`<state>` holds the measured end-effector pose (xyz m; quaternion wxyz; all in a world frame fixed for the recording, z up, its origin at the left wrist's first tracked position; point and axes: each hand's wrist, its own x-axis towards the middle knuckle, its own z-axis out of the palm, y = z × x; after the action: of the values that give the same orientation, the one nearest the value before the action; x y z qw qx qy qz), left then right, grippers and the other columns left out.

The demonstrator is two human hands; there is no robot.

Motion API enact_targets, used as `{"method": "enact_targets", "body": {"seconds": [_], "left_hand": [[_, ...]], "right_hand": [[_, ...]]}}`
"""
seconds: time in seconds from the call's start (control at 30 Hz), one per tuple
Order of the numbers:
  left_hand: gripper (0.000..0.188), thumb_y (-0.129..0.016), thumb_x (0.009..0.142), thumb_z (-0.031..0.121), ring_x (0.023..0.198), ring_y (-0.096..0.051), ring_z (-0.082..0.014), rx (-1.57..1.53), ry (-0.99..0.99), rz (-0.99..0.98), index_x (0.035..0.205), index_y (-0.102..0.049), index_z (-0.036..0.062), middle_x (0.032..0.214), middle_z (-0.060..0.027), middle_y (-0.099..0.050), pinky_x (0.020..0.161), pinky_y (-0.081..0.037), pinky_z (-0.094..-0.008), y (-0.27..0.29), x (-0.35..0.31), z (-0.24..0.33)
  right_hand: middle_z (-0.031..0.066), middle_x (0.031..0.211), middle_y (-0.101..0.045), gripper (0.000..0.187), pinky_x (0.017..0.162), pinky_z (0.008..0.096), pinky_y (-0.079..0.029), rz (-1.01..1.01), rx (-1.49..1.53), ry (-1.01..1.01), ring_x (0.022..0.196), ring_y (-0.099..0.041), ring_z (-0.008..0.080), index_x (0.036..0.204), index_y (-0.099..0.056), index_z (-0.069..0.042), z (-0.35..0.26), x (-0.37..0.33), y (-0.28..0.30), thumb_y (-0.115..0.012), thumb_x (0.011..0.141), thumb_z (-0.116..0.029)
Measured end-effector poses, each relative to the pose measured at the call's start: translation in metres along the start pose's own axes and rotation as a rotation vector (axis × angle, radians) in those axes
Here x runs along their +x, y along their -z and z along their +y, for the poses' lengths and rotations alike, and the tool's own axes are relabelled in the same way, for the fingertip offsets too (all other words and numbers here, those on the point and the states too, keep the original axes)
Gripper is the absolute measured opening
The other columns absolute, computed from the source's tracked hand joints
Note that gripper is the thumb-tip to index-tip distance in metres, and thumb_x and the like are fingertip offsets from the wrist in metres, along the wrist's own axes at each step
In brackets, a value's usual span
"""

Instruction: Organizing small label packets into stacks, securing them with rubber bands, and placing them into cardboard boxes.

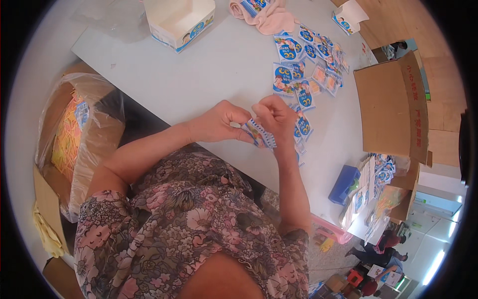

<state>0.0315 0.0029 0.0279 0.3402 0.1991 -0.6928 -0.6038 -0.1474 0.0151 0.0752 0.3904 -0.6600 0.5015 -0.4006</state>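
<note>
The left hand is pinching a small packet above the table, and the right hand is holding its fingers curled just beside it. Other packets are lying scattered beyond, a pink cloth is resting near them, and an open box is standing to the left.

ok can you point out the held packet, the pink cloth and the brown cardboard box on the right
held packet [259, 134]: head view, middle of its wrapper
pink cloth [277, 21]: head view, its bunched middle
brown cardboard box [382, 109]: head view, its broad side
</note>
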Motion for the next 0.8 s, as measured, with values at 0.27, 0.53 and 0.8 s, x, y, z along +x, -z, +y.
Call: {"method": "enact_targets", "body": {"seconds": [0.27,0.53,0.8], "left_hand": [[0.021,-0.076,0.077,0.003,0.088,-0.067,-0.0189,0.003,-0.052,0.025,0.097,-0.070,0.0000,0.094,-0.0107,-0.070,0.076,-0.053,-0.0291,0.000,-0.006,-0.002],[0.018,-0.075,0.079,0.003,0.089,-0.067,-0.0187,0.022,-0.094,0.028,0.096,-0.071,-0.0001,0.098,-0.0112,-0.069,0.078,-0.053,-0.0291,-0.005,-0.007,-0.008],[0.022,-0.077,0.075,0.001,0.099,-0.064,-0.0178,-0.021,0.097,0.144,0.096,-0.073,0.0018,0.105,-0.0104,-0.069,0.084,-0.051,-0.0307,0.001,-0.010,-0.005]], "right_hand": [[0.0059,0.084,-0.067,0.017,0.066,0.0221,-0.050,-0.082,0.377,-0.099,0.078,-0.065,0.0104,0.098,-0.062,0.002,0.007,-0.022,0.013,-0.065,0.083,0.007],[0.0026,0.079,-0.066,0.005,0.062,0.0193,-0.045,0.013,0.084,0.030,0.069,-0.059,0.0062,0.087,-0.067,0.001,0.003,-0.022,0.009,-0.066,0.083,0.004],[0.0023,0.071,-0.060,0.003,0.048,0.0182,-0.036,0.194,0.386,0.079,0.055,-0.047,0.0042,0.084,-0.068,0.001,-0.018,-0.024,0.055,-0.069,0.082,0.002]]}}
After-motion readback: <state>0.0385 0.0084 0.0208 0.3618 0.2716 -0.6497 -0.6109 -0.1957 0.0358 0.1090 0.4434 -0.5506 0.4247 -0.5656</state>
